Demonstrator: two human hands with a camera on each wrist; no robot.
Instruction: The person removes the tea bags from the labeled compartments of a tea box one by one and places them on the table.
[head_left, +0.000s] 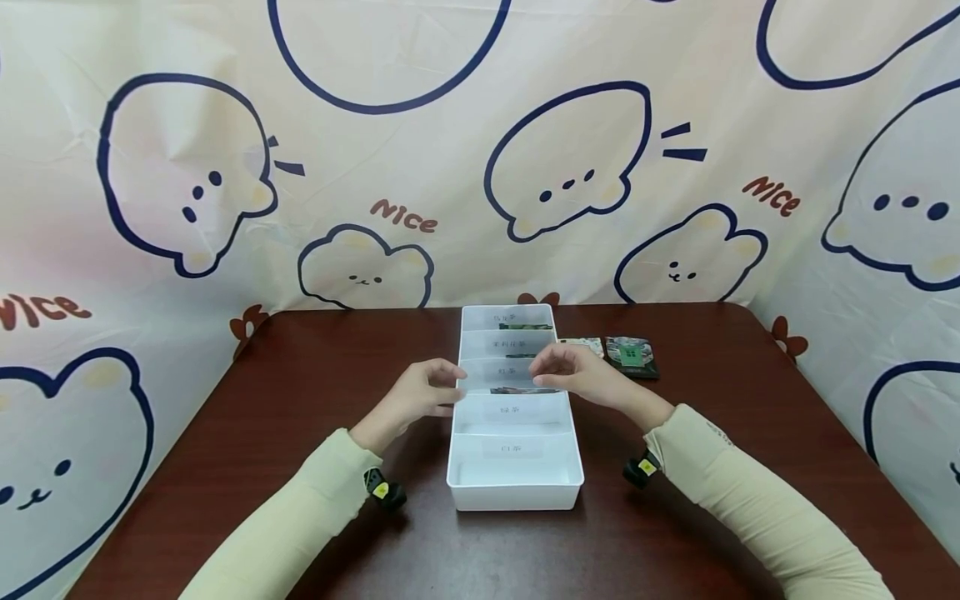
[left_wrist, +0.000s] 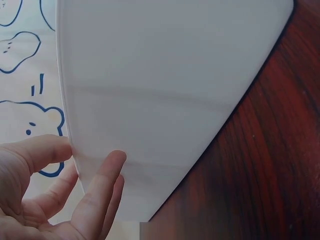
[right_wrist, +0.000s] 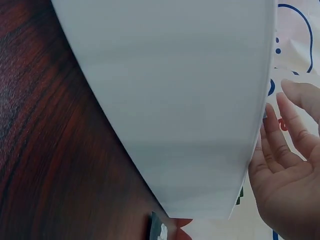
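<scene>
A long white box with several labelled compartments stands on the table; thin dark packets lie in its farther compartments, while the two nearest hold none. My left hand is at the box's left side, its fingers relaxed and touching the wall; in the left wrist view this hand has thumb and fingers apart. Over the right rim, my right hand has its fingertips above the third compartment from the front. The right wrist view shows that hand with loosely bent fingers beside the wall.
Two packets, one pale and one dark green, lie on the brown table right of the box's far half. A cartoon-printed cloth hangs behind and at both sides.
</scene>
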